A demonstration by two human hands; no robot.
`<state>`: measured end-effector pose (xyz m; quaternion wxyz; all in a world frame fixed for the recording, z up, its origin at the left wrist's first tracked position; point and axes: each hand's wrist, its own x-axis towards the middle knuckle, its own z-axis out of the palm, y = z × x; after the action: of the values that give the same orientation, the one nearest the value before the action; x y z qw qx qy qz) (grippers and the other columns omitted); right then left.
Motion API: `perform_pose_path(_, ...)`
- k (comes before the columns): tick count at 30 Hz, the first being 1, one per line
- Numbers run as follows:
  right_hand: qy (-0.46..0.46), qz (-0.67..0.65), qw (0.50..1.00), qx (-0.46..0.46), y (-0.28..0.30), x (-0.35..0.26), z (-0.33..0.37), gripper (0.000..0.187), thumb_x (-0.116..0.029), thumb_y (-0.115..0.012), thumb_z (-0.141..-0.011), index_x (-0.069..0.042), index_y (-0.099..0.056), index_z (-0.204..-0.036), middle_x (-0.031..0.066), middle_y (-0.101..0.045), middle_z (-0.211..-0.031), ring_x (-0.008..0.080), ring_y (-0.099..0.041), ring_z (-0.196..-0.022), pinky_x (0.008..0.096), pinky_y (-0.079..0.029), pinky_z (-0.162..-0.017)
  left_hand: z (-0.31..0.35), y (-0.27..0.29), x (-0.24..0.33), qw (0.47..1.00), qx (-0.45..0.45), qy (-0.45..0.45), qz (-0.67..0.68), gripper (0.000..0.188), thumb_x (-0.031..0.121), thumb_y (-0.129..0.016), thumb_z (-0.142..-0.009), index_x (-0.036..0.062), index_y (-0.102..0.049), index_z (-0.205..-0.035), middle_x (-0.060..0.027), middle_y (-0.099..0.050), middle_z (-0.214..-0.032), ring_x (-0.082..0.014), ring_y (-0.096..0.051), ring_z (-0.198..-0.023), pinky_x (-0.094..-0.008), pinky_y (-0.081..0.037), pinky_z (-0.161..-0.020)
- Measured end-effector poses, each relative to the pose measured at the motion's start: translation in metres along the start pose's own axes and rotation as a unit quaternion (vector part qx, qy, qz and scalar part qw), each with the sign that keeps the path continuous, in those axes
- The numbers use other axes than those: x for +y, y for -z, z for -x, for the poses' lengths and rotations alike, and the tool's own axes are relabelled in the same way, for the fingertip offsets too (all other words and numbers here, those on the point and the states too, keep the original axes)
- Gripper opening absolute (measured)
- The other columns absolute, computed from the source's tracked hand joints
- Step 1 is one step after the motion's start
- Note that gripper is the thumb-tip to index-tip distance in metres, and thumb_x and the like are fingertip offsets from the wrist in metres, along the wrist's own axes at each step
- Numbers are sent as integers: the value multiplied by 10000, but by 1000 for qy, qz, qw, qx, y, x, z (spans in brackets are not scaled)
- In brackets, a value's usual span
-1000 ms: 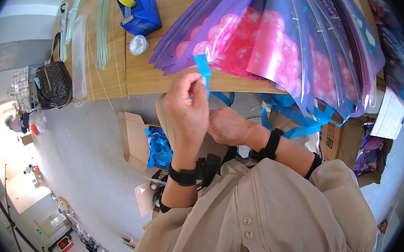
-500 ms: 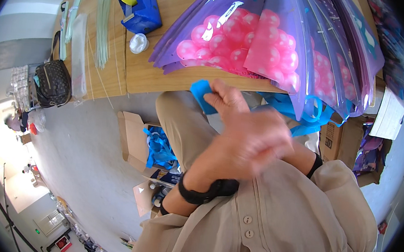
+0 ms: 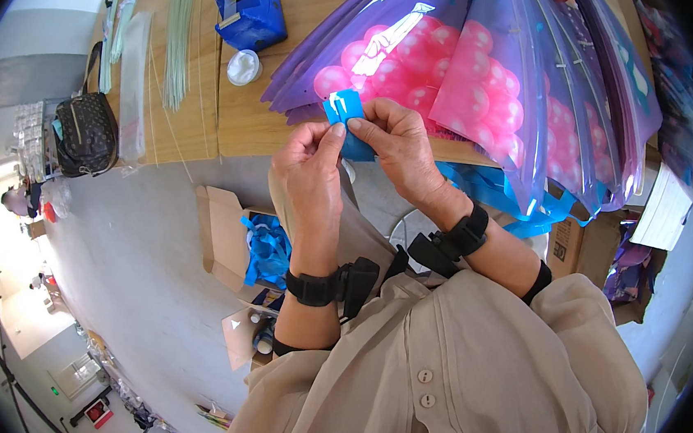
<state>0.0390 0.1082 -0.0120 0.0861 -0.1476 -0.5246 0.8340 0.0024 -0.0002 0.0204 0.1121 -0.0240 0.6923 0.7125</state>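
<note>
My left hand [image 3: 315,160] and my right hand [image 3: 398,143] are together above the table's near edge. Between them is a small piece of blue strip [image 3: 341,105], with a white mark or shine on its face. Each hand pinches it between thumb and fingers, the left at its lower left, the right at its right side. Just behind lie purple clear-plastic sheets [image 3: 419,4] printed with pink balloons. More blue strap [image 3: 481,181] hangs under their near edge.
On the wooden table [image 3: 247,125] are a blue tape dispenser [image 3: 253,10], a small white tub [image 3: 244,67] and pale thin rods [image 3: 180,37]. Below, left of my knee, an open carton [image 3: 217,230] holds blue strips [image 3: 268,251]. A dark bag [image 3: 87,138] sits by the table's left side.
My left hand has moved forward and left from over my right wrist to the blue piece and now pinches it. The right hand still holds the piece.
</note>
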Motion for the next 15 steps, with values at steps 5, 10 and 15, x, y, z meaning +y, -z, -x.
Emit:
perform_pose_path(5, -35, -44, 998, 31, 2, 5, 0, 69, -80, -625, -881, -18, -619, -912, -39, -574, -783, 20, -477, -689, 186, -380, -584, -7, 3, -9, 1000, -3, 14, 5, 101, 44, -705, -793, -36, -655, -830, -19, -569, -671, -92, -475, -561, -220, -381, -518)
perform_pose_path(10, -41, -52, 995, 70, 8, 8, -1, 75, -60, -628, -858, 7, -598, -869, -13, -550, -713, 48, -481, -683, 228, -419, -585, -9, 8, -4, 1000, 9, -5, -13, 109, 68, -692, -816, -31, -645, -811, 14, -540, -666, -66, -450, -575, -199, -352, -524)
perform_pose_path(15, 61, 173, 982, 53, 17, -6, 6, 86, -41, -617, -829, 12, -565, -871, 76, -564, -754, 133, -530, -694, 293, -445, -612, -36, 25, 3, 858, 16, -378, -346, 110, 86, -684, -766, 9, -607, -747, -81, -594, -808, -206, -526, -780, -320, -417, -721)
